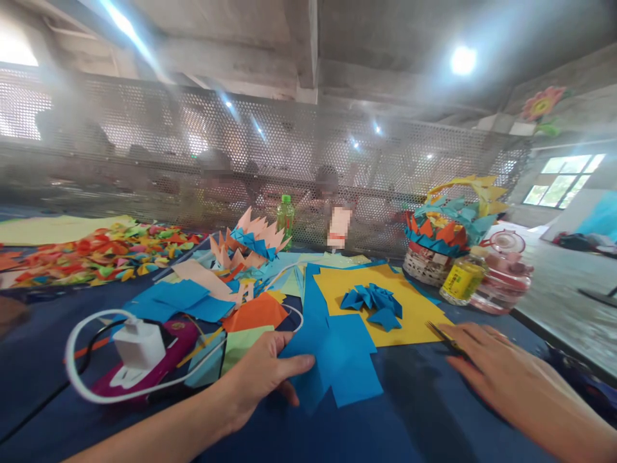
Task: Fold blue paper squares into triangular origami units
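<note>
The left hand point(260, 379) is pinching a blue paper square's point(347, 366) edge, while the right hand point(501, 379) is lying flat, palm down, grasping nothing.

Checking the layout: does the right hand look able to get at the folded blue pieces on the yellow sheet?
Probably yes: the right hand rests by the yellow sheet, with only flat paper between it and the folded blue pieces.

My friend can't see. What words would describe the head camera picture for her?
A person's left hand rests on blue paper squares on a dark blue table, while the right hand lies flat nearby. Behind them sit a yellow sheet with folded blue pieces, a white charger and a paper basket.
</note>
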`<state>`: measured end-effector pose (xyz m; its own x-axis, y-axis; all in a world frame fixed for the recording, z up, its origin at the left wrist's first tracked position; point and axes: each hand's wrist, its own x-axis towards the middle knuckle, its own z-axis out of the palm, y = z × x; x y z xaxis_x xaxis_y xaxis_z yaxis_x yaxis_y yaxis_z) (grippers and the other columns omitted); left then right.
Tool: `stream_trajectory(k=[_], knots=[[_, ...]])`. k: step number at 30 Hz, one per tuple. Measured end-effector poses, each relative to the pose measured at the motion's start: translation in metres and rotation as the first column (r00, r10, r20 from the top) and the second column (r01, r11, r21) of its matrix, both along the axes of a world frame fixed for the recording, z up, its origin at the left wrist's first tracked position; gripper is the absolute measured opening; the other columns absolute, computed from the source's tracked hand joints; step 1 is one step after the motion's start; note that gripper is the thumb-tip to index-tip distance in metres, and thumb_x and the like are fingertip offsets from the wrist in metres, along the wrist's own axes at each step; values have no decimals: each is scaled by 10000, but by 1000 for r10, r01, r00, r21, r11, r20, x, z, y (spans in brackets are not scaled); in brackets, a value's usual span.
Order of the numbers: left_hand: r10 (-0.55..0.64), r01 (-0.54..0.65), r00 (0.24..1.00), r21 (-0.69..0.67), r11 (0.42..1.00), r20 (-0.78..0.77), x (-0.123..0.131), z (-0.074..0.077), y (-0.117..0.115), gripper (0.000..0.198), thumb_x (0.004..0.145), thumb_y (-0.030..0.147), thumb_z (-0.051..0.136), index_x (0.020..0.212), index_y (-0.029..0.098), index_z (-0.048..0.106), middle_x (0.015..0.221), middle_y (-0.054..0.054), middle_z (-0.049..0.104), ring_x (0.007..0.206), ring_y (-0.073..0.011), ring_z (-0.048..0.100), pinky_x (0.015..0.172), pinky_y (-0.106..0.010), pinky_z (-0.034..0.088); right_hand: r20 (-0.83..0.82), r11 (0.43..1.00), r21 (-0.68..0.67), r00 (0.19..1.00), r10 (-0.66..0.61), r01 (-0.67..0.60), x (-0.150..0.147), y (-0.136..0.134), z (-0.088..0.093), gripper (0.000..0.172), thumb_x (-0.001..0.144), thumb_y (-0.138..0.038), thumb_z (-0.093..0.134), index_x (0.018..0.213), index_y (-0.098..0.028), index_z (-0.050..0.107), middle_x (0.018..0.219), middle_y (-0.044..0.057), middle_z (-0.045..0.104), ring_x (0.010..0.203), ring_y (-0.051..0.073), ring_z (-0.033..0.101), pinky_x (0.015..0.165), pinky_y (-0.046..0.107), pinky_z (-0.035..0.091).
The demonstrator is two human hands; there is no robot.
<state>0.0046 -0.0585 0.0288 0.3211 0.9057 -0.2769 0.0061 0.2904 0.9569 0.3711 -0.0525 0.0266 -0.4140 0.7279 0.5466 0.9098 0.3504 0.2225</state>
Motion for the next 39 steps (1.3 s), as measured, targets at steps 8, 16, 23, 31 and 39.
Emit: stream_trajectory(k=[8, 16, 23, 31, 39], knots=[[-32, 35, 998, 58, 998, -56, -2, 0, 2, 489, 591, 539, 851, 822, 140, 687, 611, 23, 614, 502, -82, 511, 430, -168, 421, -523, 651, -472, 783, 337, -595, -129, 6, 30, 484, 869, -127, 605, 1319, -303, 564, 1427, 71, 520, 1294, 224, 533, 1042, 377, 491], [-127, 140, 981, 80, 987, -149, 1, -2, 0, 348, 637, 443, 807, 774, 136, 718, 569, 22, 603, 439, -76, 466, 403, -174, 400, -866, 564, -362, 492, 93, -743, -142, 7, 1, 217, 806, -404, 763, 797, -196, 701, 1001, 78, 681, 963, 209, 630, 725, 267, 518], [-140, 158, 979, 111, 981, -150, 3, -4, -2, 657, 818, 771, 527, 879, 141, 704, 703, -53, 708, 501, -101, 561, 452, -181, 457, -868, 671, -423, 485, -107, -608, -147, 2, -12, 360, 821, -469, 684, 657, -179, 546, 622, -32, 523, 610, 120, 474, 594, 237, 389], [-130, 158, 973, 141, 977, -191, 4, -11, -2, 479, 686, 520, 784, 971, 143, 708, 728, -27, 690, 583, -135, 599, 453, -195, 481, -878, 736, -366, 474, -70, -570, -148, -4, -17, 326, 843, -438, 662, 677, -195, 522, 607, -43, 512, 578, 114, 472, 577, 230, 397], [-54, 99, 975, 200, 975, -218, 4, -6, -1, 281, 722, 385, 730, 864, 143, 726, 596, 11, 649, 462, -86, 516, 432, -179, 425, -889, 614, -445, 405, -214, -652, -149, -4, -18, 346, 825, -468, 685, 1017, -182, 651, 657, -46, 500, 620, 127, 475, 592, 234, 398]])
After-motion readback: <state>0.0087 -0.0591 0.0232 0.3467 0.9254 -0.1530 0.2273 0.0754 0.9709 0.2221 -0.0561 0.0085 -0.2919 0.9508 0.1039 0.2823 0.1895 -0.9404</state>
